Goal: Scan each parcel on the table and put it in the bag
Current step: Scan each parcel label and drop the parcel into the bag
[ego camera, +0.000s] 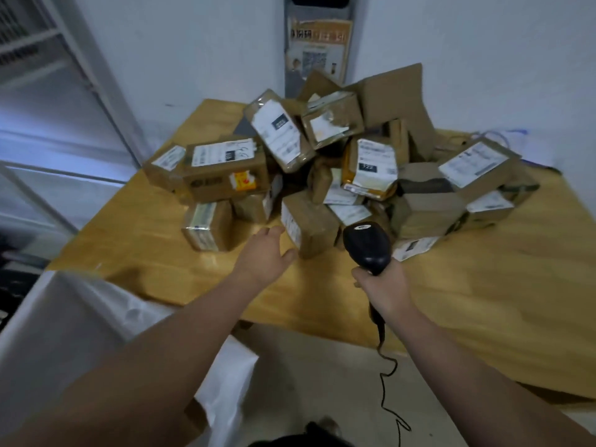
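Head view: 1 heap of taped parcels (322, 162) covers the far part of the wooden table (483, 285). The left hand (264, 253) is stretched toward the nearest small box (311, 225), fingers straight, thumb spread aside, holding nothing. The right hand (383, 287) curls its fingers round the black scanner (366, 245), just beside that box. The white bag (80, 317) sits at the table's near-left edge. This looks like the pick-up step. Next, the fingers must close on the box and turn its label to the scanner.

Parcels (225, 169) lie heaped on the table (483, 285) toward its far edge, the scanner (367, 246) over its near edge, the bag (80, 317) apparently beside its near-left corner.
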A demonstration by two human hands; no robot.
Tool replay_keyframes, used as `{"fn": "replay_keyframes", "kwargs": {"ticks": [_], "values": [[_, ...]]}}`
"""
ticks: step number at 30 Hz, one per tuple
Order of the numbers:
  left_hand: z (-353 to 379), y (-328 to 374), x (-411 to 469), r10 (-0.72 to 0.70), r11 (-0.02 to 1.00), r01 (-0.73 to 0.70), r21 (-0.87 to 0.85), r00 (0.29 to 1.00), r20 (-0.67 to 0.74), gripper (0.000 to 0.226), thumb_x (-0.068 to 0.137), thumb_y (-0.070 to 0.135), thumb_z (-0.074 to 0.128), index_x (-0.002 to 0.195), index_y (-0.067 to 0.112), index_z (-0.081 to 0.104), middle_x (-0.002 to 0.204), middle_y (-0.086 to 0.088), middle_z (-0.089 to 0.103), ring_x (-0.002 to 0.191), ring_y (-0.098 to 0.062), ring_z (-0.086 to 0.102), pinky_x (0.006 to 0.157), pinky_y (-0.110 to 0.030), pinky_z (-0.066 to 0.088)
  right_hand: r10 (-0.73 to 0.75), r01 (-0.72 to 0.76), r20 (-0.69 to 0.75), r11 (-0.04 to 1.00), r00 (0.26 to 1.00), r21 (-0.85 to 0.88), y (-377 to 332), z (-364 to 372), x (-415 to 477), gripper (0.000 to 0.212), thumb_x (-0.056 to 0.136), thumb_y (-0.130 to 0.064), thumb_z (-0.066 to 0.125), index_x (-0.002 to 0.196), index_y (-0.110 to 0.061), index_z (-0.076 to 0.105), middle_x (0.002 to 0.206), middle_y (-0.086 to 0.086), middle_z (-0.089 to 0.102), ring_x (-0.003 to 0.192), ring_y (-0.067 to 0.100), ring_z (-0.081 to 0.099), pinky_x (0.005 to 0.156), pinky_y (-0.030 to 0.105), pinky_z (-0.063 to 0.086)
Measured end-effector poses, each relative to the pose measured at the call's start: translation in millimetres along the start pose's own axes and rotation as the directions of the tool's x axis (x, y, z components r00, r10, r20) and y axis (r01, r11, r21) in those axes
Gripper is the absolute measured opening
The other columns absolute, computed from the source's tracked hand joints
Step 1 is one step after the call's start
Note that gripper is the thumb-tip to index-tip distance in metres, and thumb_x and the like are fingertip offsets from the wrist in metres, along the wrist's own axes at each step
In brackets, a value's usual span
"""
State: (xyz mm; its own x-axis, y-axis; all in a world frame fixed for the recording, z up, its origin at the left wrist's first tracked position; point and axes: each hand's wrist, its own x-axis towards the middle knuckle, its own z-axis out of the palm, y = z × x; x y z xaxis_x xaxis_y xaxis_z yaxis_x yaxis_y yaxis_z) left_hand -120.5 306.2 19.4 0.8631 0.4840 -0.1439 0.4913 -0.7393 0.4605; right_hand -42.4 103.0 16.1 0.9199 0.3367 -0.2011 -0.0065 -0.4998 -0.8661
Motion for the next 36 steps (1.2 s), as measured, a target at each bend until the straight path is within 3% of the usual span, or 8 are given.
{"fn": "replay_keyframes", "kwargs": {"ticks": [4,7,11,20,24,28,34,36], "values": [[0,23,57,-0.043,0.999,0.044,-0.006,0.995,0.093,0.079,0.09,0.055,0.056,0.149,0.012,0.027,0.151,-0.015,0.026,0.138,-0.032,0.029,0.107,-0.039,0.033,0.049,-0.049,0.038,0.999,0.998,-0.002,4,-11,31,0.018,0.08,-0.006,0.066,0.063,-0.006,0.06,0.064,0.02,0.064,0.075,0.04,0.067,0.072,0.051,0.055],[0,24,99,-0.083,0.991,0.061,0.118,0.978,0.19,0.11,0.076,0.072,0.058,0.153,0.012,0.01,0.158,-0.015,0.007,0.146,-0.035,0.01,0.114,-0.047,0.024,0.055,-0.053,0.065,0.998,0.996,-0.038,4,-2,49,0.017,0.078,-0.01,0.067,0.077,0.007,0.063,0.076,0.027,0.066,0.075,0.04,0.067,0.069,0.049,0.056],[6,19,130,-0.112,0.929,-0.021,0.369,0.935,0.336,0.133,0.063,0.084,0.059,0.153,0.017,-0.014,0.159,-0.013,-0.021,0.147,-0.032,-0.016,0.118,-0.049,0.0,0.082,-0.077,0.082,0.995,0.993,-0.062,5,14,64,0.013,0.078,-0.01,0.068,0.08,0.003,0.065,0.081,0.022,0.068,0.075,0.034,0.067,0.068,0.045,0.056],[18,3,91,-0.006,0.879,-0.158,0.451,0.94,0.34,0.132,0.061,0.086,0.056,0.154,0.013,-0.003,0.158,-0.018,0.007,0.145,-0.038,0.01,0.115,-0.047,0.02,0.122,-0.114,0.108,0.991,0.987,-0.074,8,28,55,0.017,0.082,-0.012,0.07,0.071,-0.018,0.058,0.067,-0.001,0.057,0.063,0.011,0.055,0.053,0.022,0.04],[0,3,95,0.128,0.805,-0.302,0.511,0.929,0.347,0.125,0.063,0.081,0.061,0.154,0.013,0.009,0.16,-0.016,0.009,0.146,-0.035,0.011,0.117,-0.047,0.015,0.111,-0.104,0.072,0.99,0.991,-0.092,7,31,54,0.022,0.082,-0.011,0.069,0.068,-0.02,0.055,0.066,-0.001,0.055,0.061,0.01,0.053,0.052,0.023,0.038],[-2,4,101,0.31,0.659,-0.563,0.498,0.807,0.502,0.114,0.074,0.051,0.075,0.155,0.023,0.001,0.162,-0.005,0.0,0.148,-0.028,0.004,0.118,-0.044,0.011,0.131,-0.127,0.052,0.989,0.99,-0.073,6,32,51,0.015,0.082,-0.013,0.069,0.074,-0.017,0.057,0.074,0.006,0.062,0.07,0.02,0.06,0.057,0.026,0.044],[2,5,89,0.288,0.594,-0.598,0.538,0.783,0.552,0.109,0.079,0.036,0.073,0.154,0.027,-0.006,0.161,-0.004,0.002,0.142,-0.03,0.014,0.111,-0.041,0.026,0.131,-0.131,0.045,0.991,0.99,0.005,6,32,40,0.014,0.081,-0.006,0.069,0.078,-0.016,0.06,0.081,0.012,0.065,0.075,0.023,0.063,0.073,0.04,0.054],[0,0,85,0.284,0.626,-0.593,0.506,0.778,0.56,0.105,0.078,0.036,0.073,0.155,0.021,0.002,0.157,-0.007,0.016,0.136,-0.028,0.024,0.106,-0.037,0.03,0.151,-0.153,0.055,0.987,0.987,0.05,8,31,37,0.013,0.081,-0.006,0.069,0.08,-0.017,0.061,0.086,0.014,0.066,0.078,0.023,0.064,0.077,0.042,0.055]]}}
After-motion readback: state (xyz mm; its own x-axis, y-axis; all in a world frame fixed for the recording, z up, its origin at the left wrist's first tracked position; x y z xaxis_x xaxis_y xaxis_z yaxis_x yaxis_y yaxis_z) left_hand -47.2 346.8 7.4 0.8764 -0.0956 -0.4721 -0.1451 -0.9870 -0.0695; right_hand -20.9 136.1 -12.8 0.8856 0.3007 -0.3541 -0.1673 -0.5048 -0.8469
